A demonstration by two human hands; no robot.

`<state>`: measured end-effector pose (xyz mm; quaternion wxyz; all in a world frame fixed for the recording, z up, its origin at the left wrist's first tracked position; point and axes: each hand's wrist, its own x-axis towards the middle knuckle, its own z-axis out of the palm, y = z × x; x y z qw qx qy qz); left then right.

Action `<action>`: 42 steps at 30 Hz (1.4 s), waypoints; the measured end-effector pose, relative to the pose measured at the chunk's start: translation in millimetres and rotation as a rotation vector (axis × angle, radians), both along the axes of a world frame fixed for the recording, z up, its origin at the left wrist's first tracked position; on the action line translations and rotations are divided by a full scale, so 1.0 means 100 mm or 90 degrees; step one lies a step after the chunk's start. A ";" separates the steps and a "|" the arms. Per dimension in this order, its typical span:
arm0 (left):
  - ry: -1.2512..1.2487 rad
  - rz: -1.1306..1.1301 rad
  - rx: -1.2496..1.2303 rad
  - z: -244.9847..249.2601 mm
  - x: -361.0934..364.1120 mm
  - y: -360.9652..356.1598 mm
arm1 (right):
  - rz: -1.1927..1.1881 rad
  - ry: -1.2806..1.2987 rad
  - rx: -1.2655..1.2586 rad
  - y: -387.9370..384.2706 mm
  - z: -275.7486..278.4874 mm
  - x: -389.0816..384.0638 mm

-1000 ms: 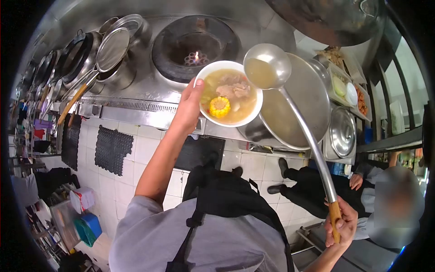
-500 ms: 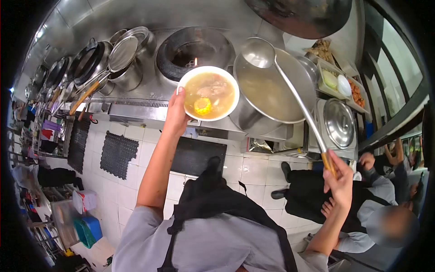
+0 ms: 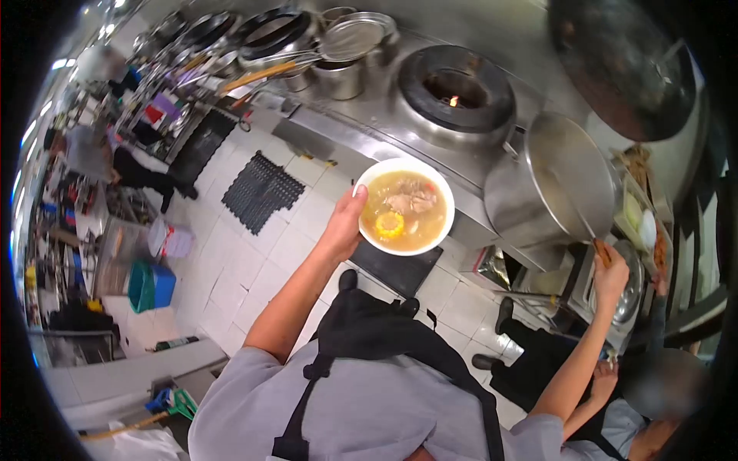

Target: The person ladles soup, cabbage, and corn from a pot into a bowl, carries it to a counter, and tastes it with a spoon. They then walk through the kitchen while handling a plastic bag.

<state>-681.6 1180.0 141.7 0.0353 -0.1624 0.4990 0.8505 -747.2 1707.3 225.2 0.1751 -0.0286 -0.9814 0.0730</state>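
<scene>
Soup bowl (image 3: 407, 163): white, held up in the air over the tiled floor (image 3: 231, 261), just in front of the steel cooking range (image 3: 361, 131) and to the left of the stockpot (image 3: 511, 196). It touches neither. Roughly level and filled close to the rim.
Contents: pale broth, a corn cob piece (image 3: 390, 224) on the near side, meat chunks (image 3: 412, 201) mid-bowl.

Left hand (image 3: 344, 225): clamped on the soup bowl at its left edge, thumb (image 3: 359, 193) hooked over the rim. The fingers go underneath, out of sight. Arm stretched forward.

Right hand (image 3: 611, 270): fist closed round the wooden end of the ladle (image 3: 599, 248), arm raised out to the right. The ladle shaft runs up-left into the stockpot. Its cup isn't visible, so I cannot tell whether it sits in the liquid.

Around:
- wok burner (image 3: 457, 84) behind the bowl, small flame lit
- dark wok (image 3: 619, 61) upper right, above the stockpot
- round steel lid (image 3: 632, 288) just beside the right hand
- steel pots and a strainer (image 3: 354, 37) along the range, upper left
- black floor mats (image 3: 261, 190) in front of the range
- blue bin (image 3: 157, 284) on the floor, well to the left
- second person lower right, their hand (image 3: 604, 378) below the right arm; another person far left, blurred.
</scene>
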 end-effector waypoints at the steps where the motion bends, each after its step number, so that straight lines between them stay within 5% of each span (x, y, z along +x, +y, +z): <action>1: 0.000 0.016 -0.008 -0.03 0.10 -0.11 | -0.006 -0.007 0.021 -0.08 0.01 0.00; 4: -0.023 0.061 -0.029 -0.06 0.42 -0.49 | -0.039 -0.032 0.075 -0.31 -0.03 0.00; 6: -0.012 0.084 -0.049 -0.15 0.60 -0.82 | -0.018 0.168 0.174 -0.35 -0.24 0.03; 9: -0.010 0.135 -0.044 -0.26 0.86 -1.34 | -0.106 0.315 0.117 -1.38 -0.17 0.39; 10: -0.016 0.147 -0.042 -0.28 0.94 -1.52 | -0.010 0.342 0.089 -1.66 -0.28 0.46; 12: -0.017 0.164 -0.060 -0.30 1.07 -1.93 | 0.061 0.183 -0.304 -2.02 -1.07 0.38; 15: -0.038 0.213 -0.080 -0.43 1.27 -2.47 | 0.154 -0.183 -0.255 -3.33 -1.37 0.42; 23: -0.013 0.360 -0.058 -0.51 1.58 -3.68 | 0.365 -0.349 -0.224 -5.11 -1.59 -0.06; 30: -0.068 0.541 -0.042 -0.52 1.61 -4.27 | 0.518 -0.287 -0.187 -6.42 -1.18 -1.63; 32: -0.091 0.562 -0.036 -0.53 1.62 -4.41 | 0.542 -0.274 -0.055 -7.02 -0.81 -2.20; 36: -0.096 0.632 -0.073 -0.53 1.50 -4.73 | 0.649 -0.158 -0.168 -8.26 -0.53 -3.40; 38: -0.090 0.675 -0.053 -0.52 1.39 -4.86 | 0.718 -0.037 -0.213 -8.81 -0.70 -4.06; 42: -0.160 0.749 -0.029 -0.40 1.06 -5.09 | 0.711 -0.180 -0.028 -9.75 -1.29 -5.25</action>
